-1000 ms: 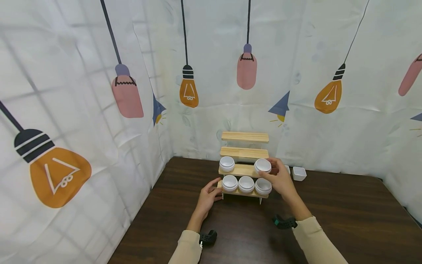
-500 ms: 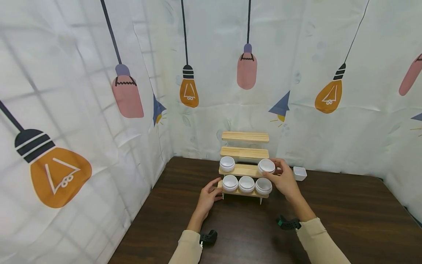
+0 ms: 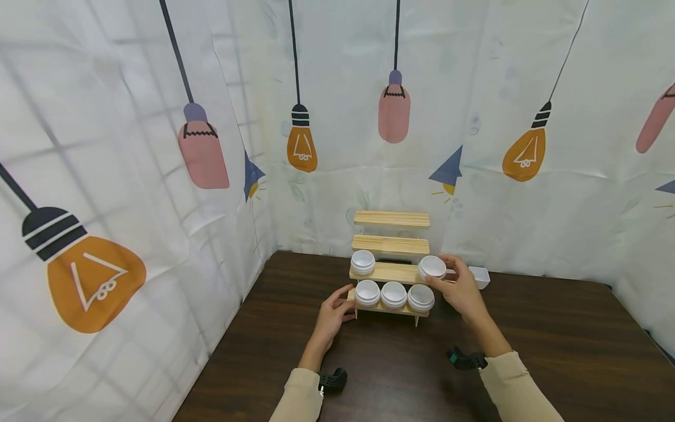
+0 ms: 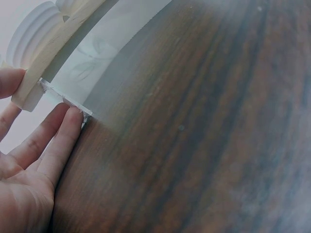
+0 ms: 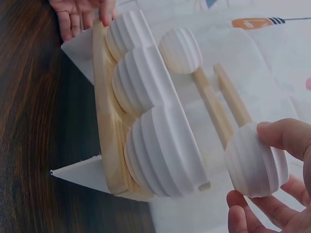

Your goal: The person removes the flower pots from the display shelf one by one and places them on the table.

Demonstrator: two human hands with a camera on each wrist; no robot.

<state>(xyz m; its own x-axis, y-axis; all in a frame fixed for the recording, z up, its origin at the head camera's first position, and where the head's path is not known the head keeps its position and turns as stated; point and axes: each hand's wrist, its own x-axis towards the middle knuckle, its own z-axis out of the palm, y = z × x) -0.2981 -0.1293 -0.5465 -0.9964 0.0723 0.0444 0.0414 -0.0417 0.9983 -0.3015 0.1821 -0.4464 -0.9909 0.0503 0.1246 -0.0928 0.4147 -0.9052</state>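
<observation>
Head view: right hand [image 3: 457, 288] pinching a small white ribbed bowl [image 3: 433, 266] just off the right end of the wooden tiered rack [image 3: 391, 272]; left hand [image 3: 333, 312] fingers extended against the rack's lower left corner on the dark worktop [image 3: 527, 351], seemingly steadying it
Left wrist: fingertips [image 4: 73, 121] touching the rack foot
Right wrist: bowl gripped clear of the shelves, three bowls [image 5: 146, 97] along the bottom tier

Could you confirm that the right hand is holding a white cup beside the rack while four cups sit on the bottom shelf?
Not quite: the bottom shelf holds three cups, not four, as the head view shows. The rest stands: the right hand holds a white cup beside the rack.
</observation>
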